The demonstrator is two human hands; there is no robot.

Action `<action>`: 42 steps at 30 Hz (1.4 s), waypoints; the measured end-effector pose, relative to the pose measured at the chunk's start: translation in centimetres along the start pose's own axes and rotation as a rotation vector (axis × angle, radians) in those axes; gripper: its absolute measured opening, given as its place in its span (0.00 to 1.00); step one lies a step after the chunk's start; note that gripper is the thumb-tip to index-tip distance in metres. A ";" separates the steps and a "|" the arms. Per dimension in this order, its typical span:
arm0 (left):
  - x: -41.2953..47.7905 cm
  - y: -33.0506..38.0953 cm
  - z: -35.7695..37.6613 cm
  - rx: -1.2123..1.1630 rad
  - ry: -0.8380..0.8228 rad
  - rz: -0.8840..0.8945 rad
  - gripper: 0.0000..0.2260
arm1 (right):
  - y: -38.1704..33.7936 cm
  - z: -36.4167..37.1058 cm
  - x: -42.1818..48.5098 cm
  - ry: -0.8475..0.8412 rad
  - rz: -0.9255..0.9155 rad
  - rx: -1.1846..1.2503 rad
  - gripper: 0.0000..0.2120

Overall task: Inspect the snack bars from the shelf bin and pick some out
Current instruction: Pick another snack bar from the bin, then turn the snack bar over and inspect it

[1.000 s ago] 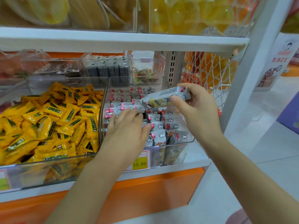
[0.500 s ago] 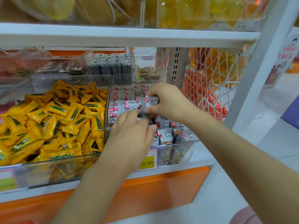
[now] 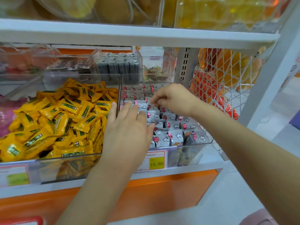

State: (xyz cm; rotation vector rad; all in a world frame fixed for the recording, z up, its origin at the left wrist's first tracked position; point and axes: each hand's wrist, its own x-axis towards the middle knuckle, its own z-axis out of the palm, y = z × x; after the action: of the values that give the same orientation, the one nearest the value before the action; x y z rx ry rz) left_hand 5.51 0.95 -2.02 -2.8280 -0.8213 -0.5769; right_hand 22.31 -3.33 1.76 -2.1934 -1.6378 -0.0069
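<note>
The left fingers (image 3: 129,109) lie straight and released, spread flat over the tops of the snack bars (image 3: 177,135), with the thumb against the clear wall between the two bins. The right fingers (image 3: 158,101) curl down to the packs at about 1 o'clock from the left hand (image 3: 128,133). Their tips meet a wrapper edge, but I cannot tell whether they pinch it or only touch it. The right hand (image 3: 176,99) hangs over the back half of the bin (image 3: 197,144).

The bars stand on end in tight rows inside that clear bin, in grey-white wrappers with red dots and little clouds. They look light, and the foil is probably slick and crinkly with a firm bar inside. The sealed top edge that sticks up is likely the best place to pinch; a straight pull up should free one bar, while a flat hand holds its neighbours down.

At 9 o'clock of the bin lies a heap of yellow packs (image 3: 65,119). At 6 o'clock a price tag (image 3: 156,163) sits on the shelf (image 3: 186,172) front, and at 2 o'clock there is a wire basket (image 3: 227,82).
</note>
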 end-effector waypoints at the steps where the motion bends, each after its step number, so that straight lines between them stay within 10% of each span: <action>1: 0.0 0.0 0.0 -0.002 0.003 0.003 0.31 | 0.1 0.0 0.3 0.044 0.020 0.022 0.12; 11: 0.0 0.0 0.0 -0.058 0.019 -0.002 0.26 | 0.3 1.9 2.7 0.026 0.006 -0.338 0.05; 25: -0.3 1.1 -0.7 -0.451 0.320 0.037 0.16 | -0.6 -2.5 -5.2 0.696 0.236 0.670 0.06; 42: 0.5 1.6 -0.1 -1.288 0.156 -0.337 0.11 | -0.5 -0.6 -10.3 0.422 0.312 1.440 0.06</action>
State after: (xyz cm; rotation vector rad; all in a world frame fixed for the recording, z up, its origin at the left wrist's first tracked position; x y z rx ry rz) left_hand 6.73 -0.16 -1.81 -3.5635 -1.1896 -1.9353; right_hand 18.75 -12.84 0.07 -1.1220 -0.5961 0.5613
